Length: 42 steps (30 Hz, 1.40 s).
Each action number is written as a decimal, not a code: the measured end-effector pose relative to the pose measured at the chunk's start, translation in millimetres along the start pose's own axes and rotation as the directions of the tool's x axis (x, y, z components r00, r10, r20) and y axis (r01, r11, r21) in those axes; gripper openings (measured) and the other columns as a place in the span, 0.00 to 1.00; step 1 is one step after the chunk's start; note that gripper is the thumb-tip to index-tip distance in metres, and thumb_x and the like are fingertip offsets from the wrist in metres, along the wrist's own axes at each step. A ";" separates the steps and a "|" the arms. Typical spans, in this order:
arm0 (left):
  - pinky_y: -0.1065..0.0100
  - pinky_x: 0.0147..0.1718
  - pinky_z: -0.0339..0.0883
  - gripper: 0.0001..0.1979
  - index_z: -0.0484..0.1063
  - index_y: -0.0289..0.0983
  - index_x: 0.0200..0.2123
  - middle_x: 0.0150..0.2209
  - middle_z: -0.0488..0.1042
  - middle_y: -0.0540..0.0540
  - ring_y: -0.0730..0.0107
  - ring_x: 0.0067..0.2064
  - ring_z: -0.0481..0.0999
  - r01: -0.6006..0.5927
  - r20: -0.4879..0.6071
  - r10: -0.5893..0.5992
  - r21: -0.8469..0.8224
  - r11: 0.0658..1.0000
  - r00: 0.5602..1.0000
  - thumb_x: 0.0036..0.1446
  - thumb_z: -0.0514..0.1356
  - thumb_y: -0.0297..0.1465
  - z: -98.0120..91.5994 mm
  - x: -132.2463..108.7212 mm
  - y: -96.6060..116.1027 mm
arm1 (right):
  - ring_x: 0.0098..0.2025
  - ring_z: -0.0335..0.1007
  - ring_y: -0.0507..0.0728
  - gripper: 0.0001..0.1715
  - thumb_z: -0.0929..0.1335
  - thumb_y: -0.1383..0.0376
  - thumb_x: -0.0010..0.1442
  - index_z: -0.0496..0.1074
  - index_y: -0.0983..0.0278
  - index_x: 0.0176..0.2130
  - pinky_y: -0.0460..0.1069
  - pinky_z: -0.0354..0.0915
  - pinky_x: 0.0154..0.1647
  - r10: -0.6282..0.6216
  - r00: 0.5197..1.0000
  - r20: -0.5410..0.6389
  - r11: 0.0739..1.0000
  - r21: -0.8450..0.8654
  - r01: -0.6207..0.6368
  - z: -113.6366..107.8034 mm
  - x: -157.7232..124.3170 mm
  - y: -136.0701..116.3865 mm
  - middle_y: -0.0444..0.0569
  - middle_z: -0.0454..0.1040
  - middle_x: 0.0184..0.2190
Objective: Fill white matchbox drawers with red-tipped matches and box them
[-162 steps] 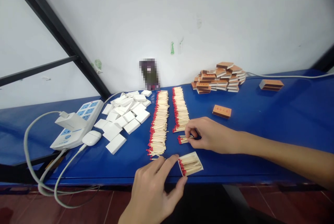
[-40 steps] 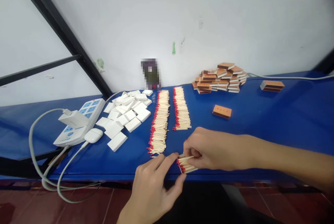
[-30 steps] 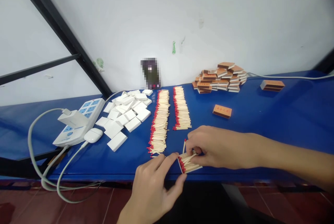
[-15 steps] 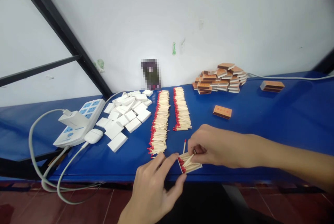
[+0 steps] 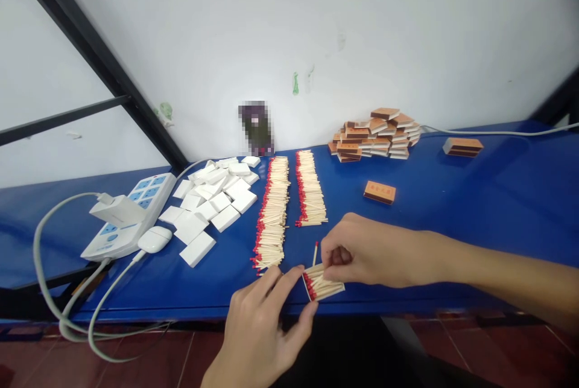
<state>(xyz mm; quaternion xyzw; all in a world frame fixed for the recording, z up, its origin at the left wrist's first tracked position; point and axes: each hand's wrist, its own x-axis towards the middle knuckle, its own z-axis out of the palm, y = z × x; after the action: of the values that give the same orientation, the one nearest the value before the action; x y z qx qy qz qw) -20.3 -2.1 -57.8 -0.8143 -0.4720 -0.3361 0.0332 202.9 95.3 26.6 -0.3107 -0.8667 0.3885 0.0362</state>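
Observation:
At the shelf's front edge lies a small matchbox tray [image 5: 330, 295] filled with red-tipped matches [image 5: 318, 285]. My left hand [image 5: 257, 321] grips the tray's left end between thumb and fingers. Over the tray's right part, my right hand [image 5: 355, 249] is closed in a pinch on matches; its fingertips partly cover them. One loose match [image 5: 315, 253] lies just behind the tray, close to the right hand. Beyond the hands, two long rows of matches, a left row [image 5: 272, 213] and a shorter right row [image 5: 311, 189], have their red heads facing left.
White trays [image 5: 212, 189] are heaped at left beside a power strip [image 5: 131, 213] with a charger and cables. Brown matchboxes [image 5: 384, 134] are piled against the wall. A single matchbox [image 5: 380, 192] lies nearer, with more boxes [image 5: 463, 146] at far right.
My right hand's fingertips have come down lower onto the matches, which lie flatter in the tray. My left hand keeps its hold. The whole view has shifted slightly.

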 end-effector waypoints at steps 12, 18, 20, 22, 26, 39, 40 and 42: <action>0.66 0.27 0.75 0.16 0.75 0.38 0.53 0.38 0.79 0.42 0.62 0.31 0.81 -0.003 -0.002 0.003 0.001 1.000 1.000 0.71 0.57 0.40 -0.5 1.9 0.2 | 0.28 0.67 0.50 0.09 0.71 0.62 0.63 0.73 0.63 0.31 0.44 0.59 0.27 -0.037 0.998 -0.056 0.997 -0.073 0.033 10.4 0.5 13.2 0.42 0.75 0.27; 0.64 0.28 0.76 0.15 0.75 0.37 0.52 0.38 0.79 0.42 0.61 0.32 0.82 0.002 -0.014 -0.002 0.009 1.000 1.000 0.70 0.58 0.39 -0.3 2.5 1.7 | 0.30 0.69 0.52 0.15 0.69 0.52 0.65 0.73 0.61 0.41 0.45 0.59 0.28 0.023 0.998 -0.060 1.000 -0.001 -0.023 8.6 -5.6 9.6 0.42 0.75 0.28; 0.64 0.28 0.76 0.15 0.75 0.37 0.52 0.38 0.79 0.42 0.60 0.32 0.82 -0.001 -0.014 0.001 0.008 1.000 1.000 0.70 0.57 0.39 -0.7 2.9 2.3 | 0.37 0.70 0.57 0.23 0.70 0.46 0.61 0.74 0.61 0.44 0.47 0.61 0.31 0.046 0.997 -0.060 0.998 -0.047 -0.049 11.0 -7.6 4.4 0.45 0.75 0.31; 0.64 0.28 0.76 0.15 0.74 0.37 0.52 0.38 0.80 0.42 0.60 0.32 0.82 -0.002 -0.014 0.002 0.006 1.000 1.000 0.69 0.57 0.39 -1.2 3.3 2.4 | 0.42 0.70 0.61 0.30 0.73 0.42 0.55 0.74 0.61 0.45 0.49 0.61 0.34 0.073 0.994 -0.075 0.990 -0.115 -0.082 15.8 -8.0 -0.9 0.49 0.76 0.36; 0.64 0.27 0.75 0.14 0.74 0.37 0.52 0.37 0.79 0.43 0.60 0.32 0.82 0.005 -0.017 -0.005 -0.011 1.000 1.000 0.69 0.58 0.38 -1.7 3.0 1.7 | 0.44 0.71 0.64 0.29 0.74 0.45 0.52 0.73 0.63 0.43 0.51 0.63 0.37 0.102 0.987 -0.125 0.973 -0.194 -0.125 22.8 -6.1 -5.3 0.52 0.76 0.39; 0.63 0.27 0.76 0.14 0.74 0.38 0.53 0.38 0.79 0.42 0.60 0.31 0.81 0.002 -0.006 -0.002 -0.023 1.000 1.000 0.68 0.59 0.37 0.2 1.9 0.6 | 0.25 0.68 0.49 0.10 0.70 0.60 0.63 0.78 0.63 0.36 0.44 0.60 0.25 -0.036 0.999 -0.014 0.999 -0.016 0.035 7.6 3.4 16.0 0.40 0.74 0.23; 0.63 0.27 0.76 0.14 0.74 0.38 0.53 0.38 0.79 0.42 0.60 0.31 0.81 0.002 -0.004 -0.002 -0.021 1.000 1.000 0.68 0.59 0.37 0.1 1.7 0.4 | 0.25 0.69 0.49 0.10 0.70 0.59 0.63 0.78 0.64 0.36 0.43 0.60 0.26 -0.042 0.999 -0.006 0.999 0.003 0.042 6.6 3.8 16.2 0.41 0.74 0.24; 0.63 0.27 0.76 0.15 0.74 0.38 0.53 0.38 0.79 0.42 0.60 0.31 0.81 0.003 -0.001 -0.003 -0.017 1.000 1.000 0.68 0.59 0.37 0.2 1.0 0.1 | 0.26 0.70 0.49 0.11 0.72 0.58 0.63 0.79 0.64 0.37 0.43 0.62 0.27 -0.045 0.999 0.007 0.998 0.037 0.044 4.0 4.2 16.4 0.41 0.75 0.25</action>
<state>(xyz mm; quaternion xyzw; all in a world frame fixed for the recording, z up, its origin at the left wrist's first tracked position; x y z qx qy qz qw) -19.8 -1.3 -57.3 -0.8136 -0.4705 -0.3405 0.0258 206.7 103.4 11.6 -0.2890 -0.8662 0.4049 0.0472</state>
